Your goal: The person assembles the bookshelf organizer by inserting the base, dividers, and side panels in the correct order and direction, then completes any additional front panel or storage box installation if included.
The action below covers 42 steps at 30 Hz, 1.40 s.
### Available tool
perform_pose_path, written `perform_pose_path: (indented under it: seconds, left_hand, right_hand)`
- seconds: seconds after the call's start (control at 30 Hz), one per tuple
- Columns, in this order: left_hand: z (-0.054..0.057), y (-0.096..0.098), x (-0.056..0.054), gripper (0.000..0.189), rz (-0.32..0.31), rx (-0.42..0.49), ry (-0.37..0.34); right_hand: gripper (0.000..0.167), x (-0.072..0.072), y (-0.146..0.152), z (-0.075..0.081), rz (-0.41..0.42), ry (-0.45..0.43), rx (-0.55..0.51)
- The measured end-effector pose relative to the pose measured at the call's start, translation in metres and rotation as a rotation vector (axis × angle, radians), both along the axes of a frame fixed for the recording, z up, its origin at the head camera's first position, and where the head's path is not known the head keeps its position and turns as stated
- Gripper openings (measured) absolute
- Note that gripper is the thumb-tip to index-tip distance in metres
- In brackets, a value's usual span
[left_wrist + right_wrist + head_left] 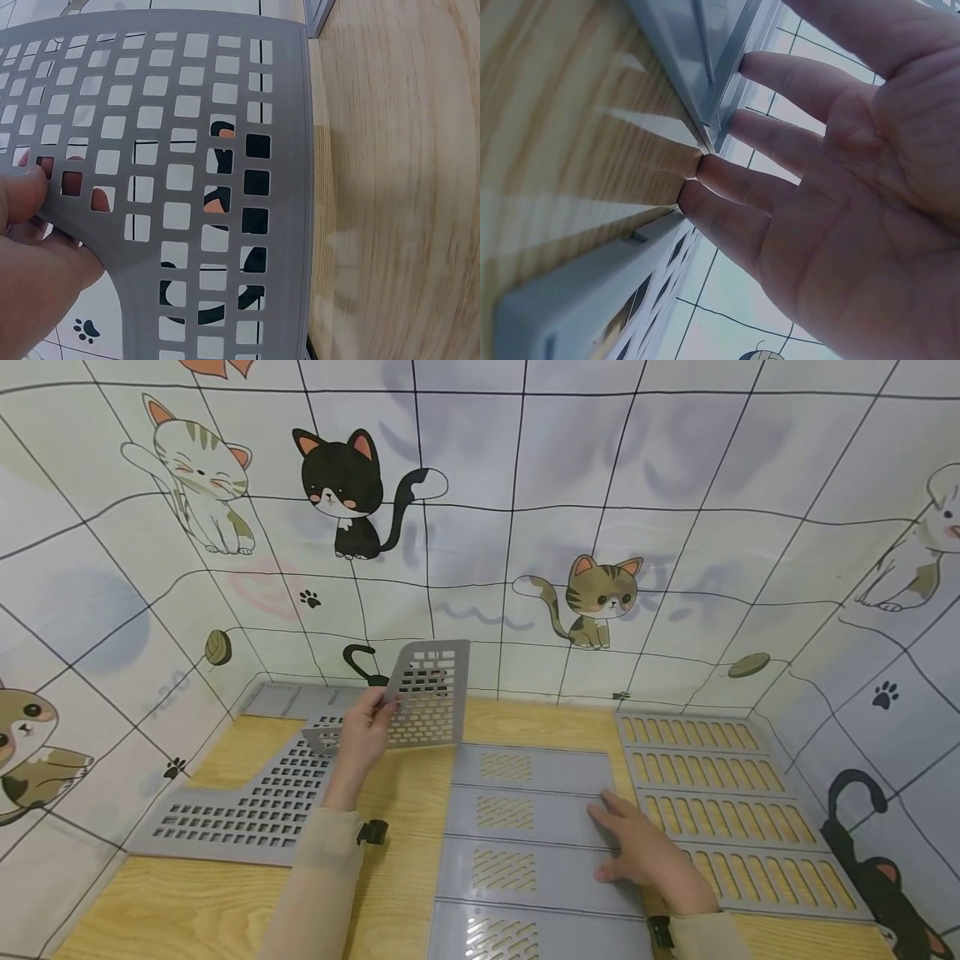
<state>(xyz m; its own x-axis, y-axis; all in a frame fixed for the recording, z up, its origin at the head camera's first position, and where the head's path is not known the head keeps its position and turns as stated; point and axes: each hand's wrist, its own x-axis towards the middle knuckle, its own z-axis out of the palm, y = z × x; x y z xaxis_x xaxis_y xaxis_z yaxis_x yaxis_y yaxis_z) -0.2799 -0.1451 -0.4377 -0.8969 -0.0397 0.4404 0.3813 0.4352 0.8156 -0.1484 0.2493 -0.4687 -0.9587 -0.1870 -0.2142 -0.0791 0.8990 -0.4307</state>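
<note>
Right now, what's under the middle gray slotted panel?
Under the middle gray slotted panel: wood-grain tabletop, visible through the slots. Anything beneath the solid areas is covered.

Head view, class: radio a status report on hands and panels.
Left hand grips grey grid panel, tilted up. Right hand at right edge of middle panel. No obvious obstruction.

The left hand pinches an upright grey plastic panel with square holes, while a flat grey sheet with similar openings lies to that hand's left on the yellowish wood-grain table. The right hand touches the right side of a ridged grey board with slanted slots, and just right of this hand lies a grey grille with four slotted rows. Beyond both hands rises a white, black-gridded backdrop (cartoon cats included).
</note>
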Motion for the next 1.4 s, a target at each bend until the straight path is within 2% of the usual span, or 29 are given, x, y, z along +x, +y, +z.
perform_pose_path:
  seconds: [0.2,0.5,0.93,1.1,1.23,1.4]
  left_hand:
    - [-0.001,-0.002,-0.003,0.017,0.016,0.011,-0.044]
    - [0.0,-0.001,-0.005,0.016,0.041,-0.008,-0.032]
    - [-0.002,0.0,-0.012,0.015,0.03,0.009,-0.038]
    - [0.003,0.0,-0.02,0.014,-0.045,-0.012,-0.062]
    - [0.008,0.002,-0.027,0.013,-0.11,-0.018,-0.115]
    - [0.005,0.006,-0.035,0.012,-0.193,0.053,-0.179]
  right_hand:
    - [0.094,0.0,0.002,-0.001,0.011,0.004,-0.007]
    - [0.094,-0.001,0.004,0.0,0.028,0.02,-0.018]
    - [0.094,-0.001,0.005,-0.001,0.031,0.009,-0.011]
    - [0.093,0.0,0.006,-0.001,0.047,0.011,-0.016]
    - [0.092,0.0,0.007,-0.001,0.055,0.023,-0.002]
    - [0.092,0.0,0.007,0.0,0.062,0.035,-0.003]
